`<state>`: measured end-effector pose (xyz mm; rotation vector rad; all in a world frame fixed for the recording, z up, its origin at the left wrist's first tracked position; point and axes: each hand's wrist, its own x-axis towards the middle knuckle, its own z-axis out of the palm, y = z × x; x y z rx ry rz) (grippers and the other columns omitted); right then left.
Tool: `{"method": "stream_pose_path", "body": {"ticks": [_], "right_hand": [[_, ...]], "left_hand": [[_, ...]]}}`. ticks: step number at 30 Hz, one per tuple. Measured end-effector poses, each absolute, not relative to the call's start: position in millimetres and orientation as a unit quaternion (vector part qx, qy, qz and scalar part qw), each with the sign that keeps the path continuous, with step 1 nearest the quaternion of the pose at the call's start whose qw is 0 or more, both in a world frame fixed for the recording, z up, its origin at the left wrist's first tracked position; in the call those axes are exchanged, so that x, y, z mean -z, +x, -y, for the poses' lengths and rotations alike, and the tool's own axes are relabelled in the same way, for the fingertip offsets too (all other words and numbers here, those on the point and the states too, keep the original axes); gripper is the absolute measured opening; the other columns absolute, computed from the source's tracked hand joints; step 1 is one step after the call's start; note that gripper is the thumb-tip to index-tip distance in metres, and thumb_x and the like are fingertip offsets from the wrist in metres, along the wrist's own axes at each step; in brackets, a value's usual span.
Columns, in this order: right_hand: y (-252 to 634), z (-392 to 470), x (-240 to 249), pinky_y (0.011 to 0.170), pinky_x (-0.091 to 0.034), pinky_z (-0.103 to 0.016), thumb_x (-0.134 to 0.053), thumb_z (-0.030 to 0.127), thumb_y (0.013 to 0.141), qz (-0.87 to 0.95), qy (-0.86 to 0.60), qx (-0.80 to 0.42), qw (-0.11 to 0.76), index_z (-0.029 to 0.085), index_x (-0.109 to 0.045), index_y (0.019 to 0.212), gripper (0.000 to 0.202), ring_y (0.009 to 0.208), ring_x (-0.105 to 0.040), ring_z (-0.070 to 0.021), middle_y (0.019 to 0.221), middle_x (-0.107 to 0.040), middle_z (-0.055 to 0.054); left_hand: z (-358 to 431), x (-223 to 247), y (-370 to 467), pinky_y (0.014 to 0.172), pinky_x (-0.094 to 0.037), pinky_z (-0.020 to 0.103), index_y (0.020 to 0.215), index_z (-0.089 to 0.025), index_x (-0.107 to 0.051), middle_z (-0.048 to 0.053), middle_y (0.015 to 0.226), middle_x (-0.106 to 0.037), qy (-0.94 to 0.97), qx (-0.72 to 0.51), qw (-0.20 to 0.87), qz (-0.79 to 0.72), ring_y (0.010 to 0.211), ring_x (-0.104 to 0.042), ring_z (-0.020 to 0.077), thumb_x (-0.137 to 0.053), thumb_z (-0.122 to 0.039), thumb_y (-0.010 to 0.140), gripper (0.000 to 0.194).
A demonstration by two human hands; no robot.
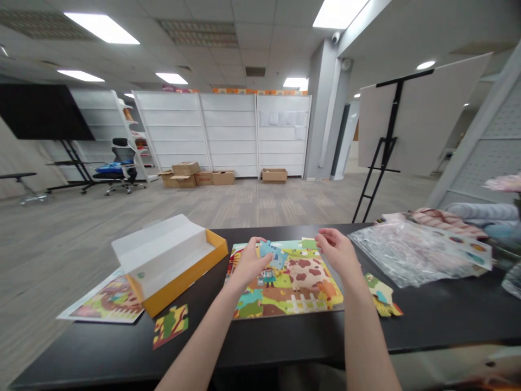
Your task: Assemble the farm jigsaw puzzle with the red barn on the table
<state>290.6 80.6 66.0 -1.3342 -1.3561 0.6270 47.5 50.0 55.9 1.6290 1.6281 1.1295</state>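
Observation:
A farm-scene puzzle [307, 274] with a brown-spotted cow lies on the black table. Above its upper left part, my left hand [253, 262] holds a light blue puzzle piece [273, 254] between thumb and fingers. My right hand [336, 251] is at the puzzle's upper right edge, fingers bent; a pale green piece [309, 243] shows beside its fingertips, and whether they grip it is unclear. Loose pieces [381, 293] lie right of my right forearm. Another piece [171, 326], yellow and green, rests left of my left forearm.
An open yellow box [183, 277] with a white inside stands at the left, partly over a picture sheet [108, 298]. Crumpled clear plastic packaging [407, 252] lies at the right, near rolled fabrics [450, 221]. The black table's [285, 339] front edge runs below my forearms.

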Motion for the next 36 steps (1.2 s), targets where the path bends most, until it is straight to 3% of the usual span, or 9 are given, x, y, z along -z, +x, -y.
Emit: {"method": "stream_pose_path", "body": {"ticks": [5, 10, 16, 19, 23, 27, 31, 36], "right_hand": [[304.8, -78.4, -64.0, 0.078, -0.055, -0.037, -0.061, 0.044, 0.077, 0.569, -0.598, -0.243, 0.509, 0.017, -0.067, 0.099, 0.036, 0.084, -0.073, -0.0253, 0.092, -0.077, -0.013], [300.9, -78.1, -61.2, 0.073, -0.055, -0.035, -0.059, 0.041, 0.080, 0.579, -0.596, -0.249, 0.498, 0.017, -0.068, 0.102, 0.034, 0.082, -0.073, -0.0242, 0.093, -0.077, -0.013], [311.1, -77.6, -60.1, 0.078, -0.054, -0.035, -0.060, 0.041, 0.080, 0.587, -0.598, -0.252, 0.485, 0.016, -0.068, 0.099, 0.032, 0.086, -0.073, -0.0245, 0.093, -0.077, -0.012], [314.9, -74.8, -63.6, 0.079, -0.053, -0.036, -0.061, 0.040, 0.079, 0.579, -0.605, -0.249, 0.487, 0.017, -0.069, 0.096, 0.030, 0.087, -0.073, -0.0250, 0.092, -0.077, -0.012], [314.6, -72.1, -67.7, 0.079, -0.053, -0.036, -0.062, 0.040, 0.078, 0.574, -0.604, -0.249, 0.493, 0.018, -0.070, 0.094, 0.028, 0.086, -0.073, -0.0245, 0.091, -0.077, -0.011], [312.9, -70.8, -71.3, 0.081, -0.053, -0.036, -0.062, 0.039, 0.078, 0.576, -0.602, -0.249, 0.495, 0.017, -0.070, 0.089, 0.026, 0.086, -0.073, -0.0245, 0.091, -0.077, -0.011], [314.7, -69.6, -72.2, 0.080, -0.054, -0.035, -0.062, 0.037, 0.078, 0.573, -0.601, -0.250, 0.497, 0.016, -0.070, 0.088, 0.025, 0.085, -0.073, -0.0245, 0.091, -0.077, -0.012], [318.9, -69.5, -68.0, 0.080, -0.054, -0.036, -0.062, 0.036, 0.079, 0.571, -0.612, -0.229, 0.498, 0.016, -0.071, 0.087, 0.023, 0.084, -0.073, -0.0250, 0.089, -0.077, -0.011]], "left_hand": [[-90.1, -48.2, 76.4, 0.078, -0.052, 0.028, 0.112, -0.014, -0.059, 0.012, 0.112, -0.070, 0.637, -0.331, 0.231, -0.657, 0.096, -0.068, 0.0225, -0.072, -0.024, 0.072, 0.042], [-107.9, -44.8, 83.5, 0.082, -0.052, 0.029, 0.112, -0.014, -0.064, 0.014, 0.117, -0.070, 0.683, -0.227, 0.214, -0.660, 0.102, -0.069, 0.0260, -0.076, -0.031, 0.068, 0.049], [-107.0, -52.4, 82.9, 0.097, -0.047, 0.046, 0.106, -0.009, -0.070, 0.024, 0.119, -0.066, 0.750, -0.132, 0.133, -0.634, 0.113, -0.063, 0.0395, -0.070, -0.040, 0.075, 0.043], [-106.3, -59.5, 77.7, 0.105, -0.043, 0.040, 0.119, -0.013, -0.067, 0.019, 0.129, -0.062, 0.799, -0.121, 0.120, -0.576, 0.120, -0.060, 0.0324, -0.064, -0.037, 0.084, 0.043], [-108.6, -61.9, 70.8, 0.105, -0.043, 0.032, 0.122, -0.025, -0.068, 0.006, 0.128, -0.065, 0.873, -0.095, 0.135, -0.459, 0.119, -0.060, 0.0257, -0.076, -0.035, 0.076, 0.048], [-110.2, -57.5, 72.2, 0.099, -0.045, 0.030, 0.115, -0.025, -0.072, 0.004, 0.120, -0.071, 0.902, -0.069, 0.145, -0.400, 0.112, -0.063, 0.0241, -0.077, -0.036, 0.077, 0.040], [-108.2, -58.6, 77.4, 0.097, -0.046, 0.031, 0.108, -0.027, -0.075, 0.004, 0.114, -0.074, 0.885, -0.068, 0.115, -0.447, 0.108, -0.066, 0.0250, -0.071, -0.034, 0.082, 0.028], [-106.4, -62.3, 80.5, 0.092, -0.048, 0.035, 0.106, -0.027, -0.075, 0.009, 0.111, -0.073, 0.863, -0.079, 0.094, -0.491, 0.106, -0.066, 0.0292, -0.068, -0.037, 0.083, 0.026]]}}
